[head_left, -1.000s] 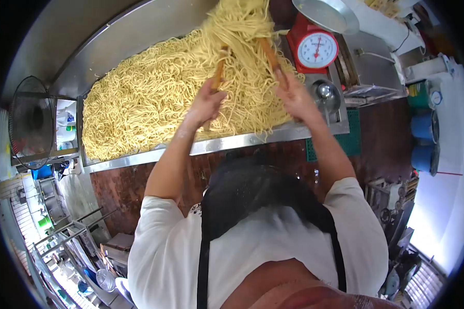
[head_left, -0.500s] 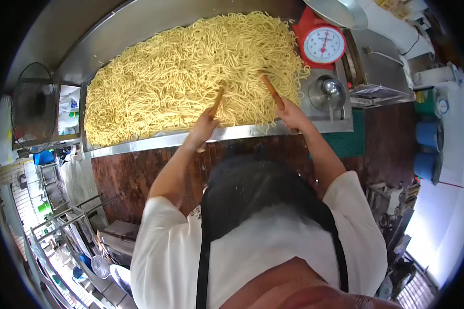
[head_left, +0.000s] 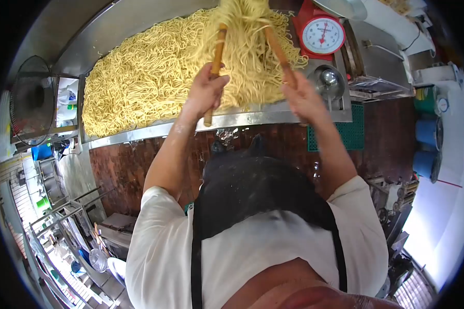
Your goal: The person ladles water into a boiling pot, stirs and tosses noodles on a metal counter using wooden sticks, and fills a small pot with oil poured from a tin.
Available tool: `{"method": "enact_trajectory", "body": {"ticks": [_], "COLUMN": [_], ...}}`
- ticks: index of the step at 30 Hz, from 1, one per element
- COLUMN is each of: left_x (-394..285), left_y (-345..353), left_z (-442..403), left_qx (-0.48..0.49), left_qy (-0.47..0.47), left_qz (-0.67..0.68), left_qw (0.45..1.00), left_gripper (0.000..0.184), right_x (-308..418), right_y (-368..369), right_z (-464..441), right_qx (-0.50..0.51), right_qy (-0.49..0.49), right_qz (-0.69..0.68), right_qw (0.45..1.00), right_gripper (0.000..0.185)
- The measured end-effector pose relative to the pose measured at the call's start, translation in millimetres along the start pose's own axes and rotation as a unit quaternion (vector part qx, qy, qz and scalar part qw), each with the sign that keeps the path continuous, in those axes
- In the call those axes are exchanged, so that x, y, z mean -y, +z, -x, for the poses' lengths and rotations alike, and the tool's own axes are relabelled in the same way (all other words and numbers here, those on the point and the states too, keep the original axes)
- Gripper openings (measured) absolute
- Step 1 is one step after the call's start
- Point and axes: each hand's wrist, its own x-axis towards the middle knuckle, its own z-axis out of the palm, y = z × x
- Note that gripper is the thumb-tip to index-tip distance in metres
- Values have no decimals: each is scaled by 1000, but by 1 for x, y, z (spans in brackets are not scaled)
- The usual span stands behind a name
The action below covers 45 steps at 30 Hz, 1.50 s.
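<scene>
My left hand point(head_left: 206, 91) is closed round a wooden stick point(head_left: 219, 49), whose lower end sticks out below the fist. A second wooden stick point(head_left: 278, 49) is gripped in my right hand point(head_left: 303, 95), which is a little blurred. Between and above the two sticks hangs a raised clump of yellow noodles point(head_left: 244, 13), smeared by motion, with strands trailing down. Under it a thick bed of noodles point(head_left: 149, 77) covers much of the metal table point(head_left: 154, 135). The far tips of the sticks are partly hidden in the noodles.
A red dial scale point(head_left: 322, 33) stands at the table's right, with a metal bowl point(head_left: 329, 82) in front of it. A round fan point(head_left: 33, 100) is at the left. On the wet brown floor point(head_left: 139, 170) lies a green mat point(head_left: 345, 131); blue bins point(head_left: 426, 149) stand far right.
Both hands have risen and moved forward with the sticks. A clump of noodles that lay in the bed is now lifted high between them.
</scene>
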Motion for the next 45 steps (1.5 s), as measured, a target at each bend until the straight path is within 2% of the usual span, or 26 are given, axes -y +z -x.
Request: {"method": "enact_trajectory", "body": {"ticks": [3, 6, 7, 8, 10, 11, 12, 13, 14, 16, 19, 20, 22, 24, 27, 28, 30, 31, 35, 37, 38, 40, 41, 42, 43, 45], "left_x": [55, 40, 66, 91, 83, 79, 128, 148, 157, 144, 84, 99, 129, 203, 104, 46, -13, -16, 17, 27, 74, 104, 124, 128, 111, 122], "left_y": [-76, -147, -189, -221, -200, -168, -169, -154, -140, -115, -114, -120, -115, -104, -73, -76, -90, -105, -214, -254, -291, -245, -207, -162, -121, -102], "left_z": [24, 112, 146, 166, 172, 157, 128, 98, 61, 17, 59, 69, 78, 63, 27, 38, 56, 55, 102, 148, 156, 149, 129, 103, 77, 36], "left_qx": [-23, -51, -12, 27, 62, 39, 37, 41, 54, 41, 42, 29, -1, -26, 32, 58, 51, 75, 48, 39, 88, 92, 107, 140, 174, 209], "left_qy": [-61, -238, -184, -129, -182, -191, -160, -90, -99, -14, -86, -55, -139, -13, -80, -75, -23, -17, -107, -199, -195, -124, -73, 1, -84, -46], "left_qz": [-119, -190, -255, -319, -460, -382, -397, -381, -342, -386, -157, -157, -244, -347, -363, -213, -116, -123, -303, -326, -307, -451, -417, -455, -406, -406], "left_qw": [991, 951, 949, 939, 867, 903, 903, 919, 933, 922, 983, 986, 960, 937, 928, 972, 992, 989, 946, 923, 928, 879, 900, 879, 893, 889], "left_gripper": [47, 53, 51, 50, 49, 50, 51, 52, 53, 53, 48, 47, 48, 51, 47, 46, 48, 49, 50, 51, 52, 56, 57, 58, 59, 62], "right_x": [-64, -19, -18, -35, -96, -109, -117, -129, -125, -56, -31, -51, -109, -100, -31, 4, 32, 50, 35, -12, -54, -139, -107, -89, -71, -27], "right_y": [-74, -112, -125, -124, -93, -59, -12, 32, 58, 72, 63, 69, 94, 130, 145, 134, 97, 79, 20, 15, 30, 59, 86, 99, 112, 97], "right_z": [17, 119, 144, 153, 168, 148, 115, 86, 55, 27, 51, 60, 74, 76, 55, 55, 54, 60, 126, 175, 173, 169, 145, 118, 90, 94], "right_qx": [-26, -3, 58, 70, 90, 67, 45, 14, 50, 55, -36, -50, -79, -36, 0, -27, -113, -102, -40, -8, -3, 10, 8, 17, 24, -20], "right_qy": [-167, 107, 191, 156, 90, 46, 1, -23, 94, 157, -70, -105, -175, -8, 162, 101, 3, -35, 190, 196, 186, 172, 98, 167, 236, 252], "right_qz": [215, 273, 298, 252, 152, 194, 236, 153, 106, 75, 162, 170, 184, 43, -93, -90, -50, 12, 150, 183, 119, -14, 38, 28, 19, -24], "right_qw": [962, 956, 934, 953, 980, 978, 971, 988, 989, 983, 984, 979, 964, 998, 982, 990, 992, 994, 969, 963, 975, 985, 994, 985, 971, 967], "right_gripper": [48, 47, 45, 45, 45, 42, 40, 36, 37, 34, 31, 29, 26, 26, 24, 22, 25, 30, 33, 38, 44, 57, 48, 37, 27, 29]}}
